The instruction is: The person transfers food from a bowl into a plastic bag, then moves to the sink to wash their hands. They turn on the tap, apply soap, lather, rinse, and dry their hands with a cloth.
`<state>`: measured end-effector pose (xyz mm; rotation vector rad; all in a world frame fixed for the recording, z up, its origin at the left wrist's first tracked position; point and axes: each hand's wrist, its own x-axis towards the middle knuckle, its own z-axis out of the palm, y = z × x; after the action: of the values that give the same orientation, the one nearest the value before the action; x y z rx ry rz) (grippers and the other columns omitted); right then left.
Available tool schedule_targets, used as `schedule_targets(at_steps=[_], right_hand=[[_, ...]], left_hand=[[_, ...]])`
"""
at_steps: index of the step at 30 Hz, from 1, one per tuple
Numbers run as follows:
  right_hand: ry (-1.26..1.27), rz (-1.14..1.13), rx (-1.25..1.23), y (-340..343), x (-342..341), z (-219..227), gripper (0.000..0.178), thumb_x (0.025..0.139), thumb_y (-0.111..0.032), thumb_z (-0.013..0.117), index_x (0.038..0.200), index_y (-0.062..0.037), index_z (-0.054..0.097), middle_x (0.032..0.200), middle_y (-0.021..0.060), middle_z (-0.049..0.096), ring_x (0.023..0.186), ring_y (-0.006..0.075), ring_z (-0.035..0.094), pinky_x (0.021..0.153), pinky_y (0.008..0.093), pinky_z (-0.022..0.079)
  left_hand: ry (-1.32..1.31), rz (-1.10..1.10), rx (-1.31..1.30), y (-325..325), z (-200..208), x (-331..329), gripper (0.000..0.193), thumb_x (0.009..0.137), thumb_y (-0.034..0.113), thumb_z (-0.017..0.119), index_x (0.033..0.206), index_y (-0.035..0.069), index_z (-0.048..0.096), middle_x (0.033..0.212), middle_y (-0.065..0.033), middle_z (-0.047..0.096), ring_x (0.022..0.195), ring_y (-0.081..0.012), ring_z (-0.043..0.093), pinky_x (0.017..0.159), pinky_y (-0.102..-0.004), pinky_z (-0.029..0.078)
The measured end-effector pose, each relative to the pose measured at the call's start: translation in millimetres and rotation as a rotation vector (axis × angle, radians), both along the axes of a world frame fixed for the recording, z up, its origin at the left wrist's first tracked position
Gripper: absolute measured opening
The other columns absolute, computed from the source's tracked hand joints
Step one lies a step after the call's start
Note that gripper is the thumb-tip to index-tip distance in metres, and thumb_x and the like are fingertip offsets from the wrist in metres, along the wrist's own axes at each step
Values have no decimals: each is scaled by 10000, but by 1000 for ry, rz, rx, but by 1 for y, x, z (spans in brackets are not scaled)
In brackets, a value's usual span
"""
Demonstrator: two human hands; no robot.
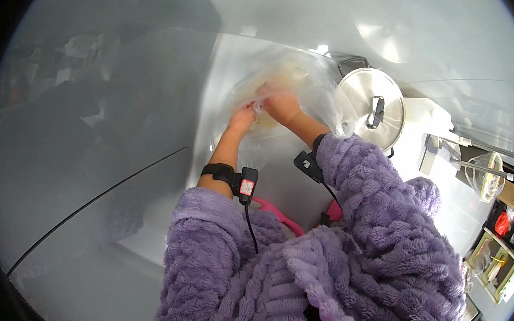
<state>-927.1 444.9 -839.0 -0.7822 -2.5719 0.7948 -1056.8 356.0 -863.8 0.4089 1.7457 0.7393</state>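
A large clear plastic bag with something pale yellowish inside lies ahead of me on a light surface. My left hand pinches a gathered bit of its film from the left. Close beside it, my right hand has its fingers closed on the same gathered plastic. The fingertips of both hands nearly meet there. Folds of film blur the contents, and I cannot make out what they are.
Right of the bag stands a steel pot with a lid and black handles. A white table with metal rails lies beyond it. Grey panels rise at left and behind. Shelves with small goods are far right.
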Motion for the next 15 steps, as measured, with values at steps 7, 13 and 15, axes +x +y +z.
schedule_targets(at_steps=[7, 13, 15], right_hand=[[19, -115, -199, 2, 10, 6, 195, 739, -192, 633, 915, -107, 629, 929, 92, 627, 880, 294, 579, 742, 385, 472], [-236, -229, -377, -6, 36, 27, 277, 748, -212, 651, 1008, -120, 637, 906, 137, 624, 865, 316, 588, 762, 405, 466], [-404, -209, -438, -17, 41, 49, 310, 745, -213, 662, 1040, -122, 630, 951, 128, 623, 866, 320, 590, 771, 404, 467]], left_hand=[[367, -348, 51, 3, 24, -4, 273, 858, 222, 487, 1049, 63, 601, 899, -84, 619, 780, -174, 582, 674, -297, 443], [910, -596, -72, 9, 36, 9, 264, 856, 209, 475, 1002, 46, 622, 1019, -163, 619, 985, -323, 576, 834, -377, 462], [856, -618, -257, 10, 44, 18, 266, 857, 214, 478, 992, 40, 628, 1026, -164, 621, 989, -325, 574, 840, -368, 461]])
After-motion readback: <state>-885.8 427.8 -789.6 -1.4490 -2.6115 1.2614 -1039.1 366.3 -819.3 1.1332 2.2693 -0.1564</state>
